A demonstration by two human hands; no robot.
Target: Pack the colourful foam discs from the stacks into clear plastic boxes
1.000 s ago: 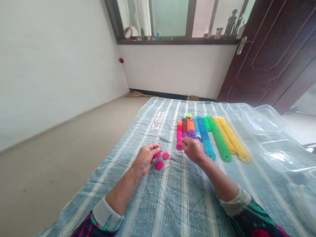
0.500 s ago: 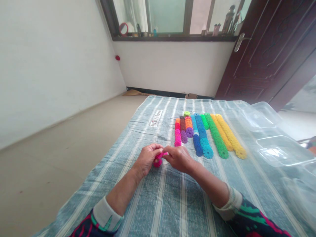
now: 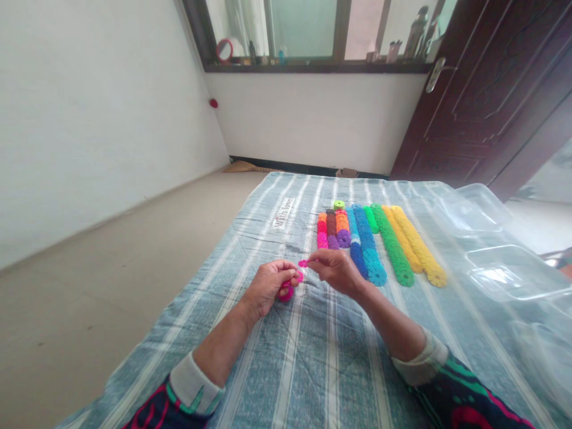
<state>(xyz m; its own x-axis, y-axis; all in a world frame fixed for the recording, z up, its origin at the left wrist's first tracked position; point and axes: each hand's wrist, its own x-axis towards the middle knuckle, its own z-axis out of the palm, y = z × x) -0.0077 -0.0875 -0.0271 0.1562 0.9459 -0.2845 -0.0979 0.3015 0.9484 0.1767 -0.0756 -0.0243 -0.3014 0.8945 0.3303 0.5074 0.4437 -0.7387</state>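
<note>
Pink discs (image 3: 303, 263) are pinched in the loosely curled left hand (image 3: 270, 286) and the nearly closed right hand (image 3: 334, 271).

Opaque, matt plastic is suggested by the pink disc (image 3: 303, 263) pinched in the right fingers (image 3: 318, 257) and by the pink discs (image 3: 286, 292) at the left fingers (image 3: 286, 273). Beyond and to the right of the right fingers, a like plastic is seen in the rows of stacked discs (image 3: 392, 247), made rough by their notched rims. Beneath the fingers, a matt, creased cloth (image 3: 308, 369) is spread. Well to their right, smooth, transparent plastic boxes (image 3: 518, 274) are marked by glossy highlights. Far beyond them, the dark panelled door (image 3: 487, 89) is softly glossed and fitted with a shiny metal lever handle (image 3: 437, 74); the white wall (image 3: 308, 113) is finished smooth and matt.
</note>
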